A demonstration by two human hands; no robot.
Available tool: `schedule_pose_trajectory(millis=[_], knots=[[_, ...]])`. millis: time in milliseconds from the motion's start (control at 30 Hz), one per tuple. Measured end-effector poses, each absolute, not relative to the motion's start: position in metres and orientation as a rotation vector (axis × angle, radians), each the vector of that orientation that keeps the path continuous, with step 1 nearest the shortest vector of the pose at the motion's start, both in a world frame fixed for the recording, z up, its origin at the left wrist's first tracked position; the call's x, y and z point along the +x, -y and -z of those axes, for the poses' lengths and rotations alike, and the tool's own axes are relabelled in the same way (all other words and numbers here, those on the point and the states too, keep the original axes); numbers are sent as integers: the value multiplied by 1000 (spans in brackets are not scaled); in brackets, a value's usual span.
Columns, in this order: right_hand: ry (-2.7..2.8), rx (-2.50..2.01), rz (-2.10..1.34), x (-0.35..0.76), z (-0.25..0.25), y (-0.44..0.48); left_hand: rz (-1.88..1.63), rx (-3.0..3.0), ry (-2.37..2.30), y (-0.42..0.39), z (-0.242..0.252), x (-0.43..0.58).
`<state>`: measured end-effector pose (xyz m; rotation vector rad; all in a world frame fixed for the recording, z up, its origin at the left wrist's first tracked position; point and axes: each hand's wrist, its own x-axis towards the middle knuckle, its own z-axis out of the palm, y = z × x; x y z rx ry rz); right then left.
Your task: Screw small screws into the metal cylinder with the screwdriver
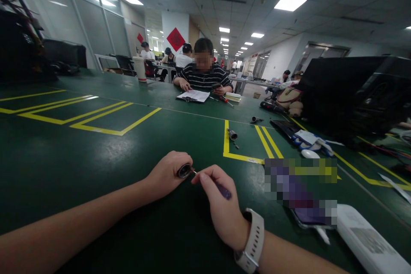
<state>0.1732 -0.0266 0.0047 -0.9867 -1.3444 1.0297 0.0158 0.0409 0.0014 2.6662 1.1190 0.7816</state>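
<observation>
My left hand [170,173] is closed around a small round metal part [184,171], whose open, ring-like end faces me. In my right hand [221,201] is a screwdriver with a dark purple handle [224,191], gripped between thumb and fingers. Its thin shaft [194,172] points left and meets a small piece at the side of the metal part; the exact contact is too small to make out. Farther off on the green table, a similar metal cylinder [233,135] lies by the yellow tape, with tiny loose pieces [236,146] beside it. Another small metal part [254,119] lies beyond.
Across the green table [128,154], a person in a striped top [205,70] leans over a clipboard [193,95]. A red-handled screwdriver [226,101] lies nearby. To the right are gloves [313,141], a blurred-out phone [302,197] and a white device [369,239]. A cup [139,69] stands at the far left.
</observation>
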Motion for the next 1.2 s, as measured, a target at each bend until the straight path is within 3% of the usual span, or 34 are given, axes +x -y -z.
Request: schedule_pose_trajectory(millis=[100, 367, 633, 933, 1200], knots=[[1380, -1024, -1027, 174, -5, 27, -764, 2698, -1087, -41, 1, 14], [903, -776, -1469, 173, 3, 12, -804, 2684, -1024, -43, 3, 12], [1298, -1025, -1109, 173, -1, 25, -754, 2716, -1117, -39, 4, 13], [960, -813, -1434, 173, 4, 12, -804, 2680, -1051, -40, 5, 12], [1166, -964, -1237, 173, 1, 21, -822, 2676, -1139, -41, 6, 13]])
